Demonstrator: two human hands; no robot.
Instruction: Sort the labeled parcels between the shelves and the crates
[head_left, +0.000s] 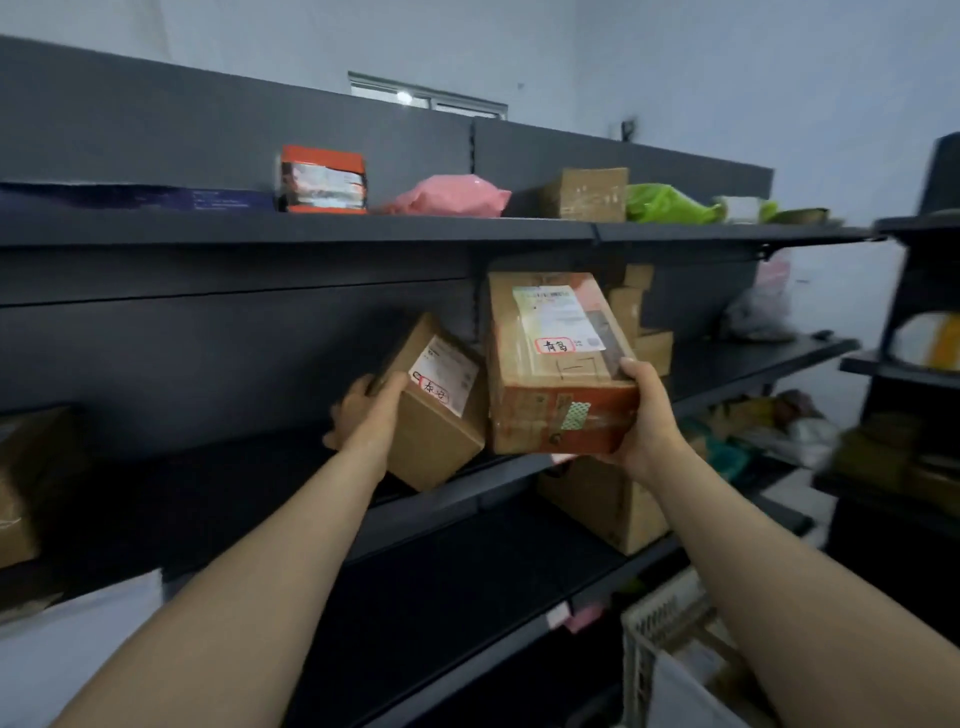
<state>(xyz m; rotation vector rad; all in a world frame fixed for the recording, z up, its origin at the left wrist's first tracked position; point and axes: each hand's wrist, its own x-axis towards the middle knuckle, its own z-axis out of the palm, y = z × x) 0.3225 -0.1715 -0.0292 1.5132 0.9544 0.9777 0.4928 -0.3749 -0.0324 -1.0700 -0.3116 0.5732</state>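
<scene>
Both brown cardboard parcels (556, 364) bear white handwritten labels (558, 345).

Tilted small carton (434, 415) just beside larger taped carton (550, 364), both held up

A brown cardboard box (23, 483) is cut off by the left edge, a white lattice plastic crate (641, 670) by the bottom; bagged parcels (779, 426) far right are blurred.
</scene>
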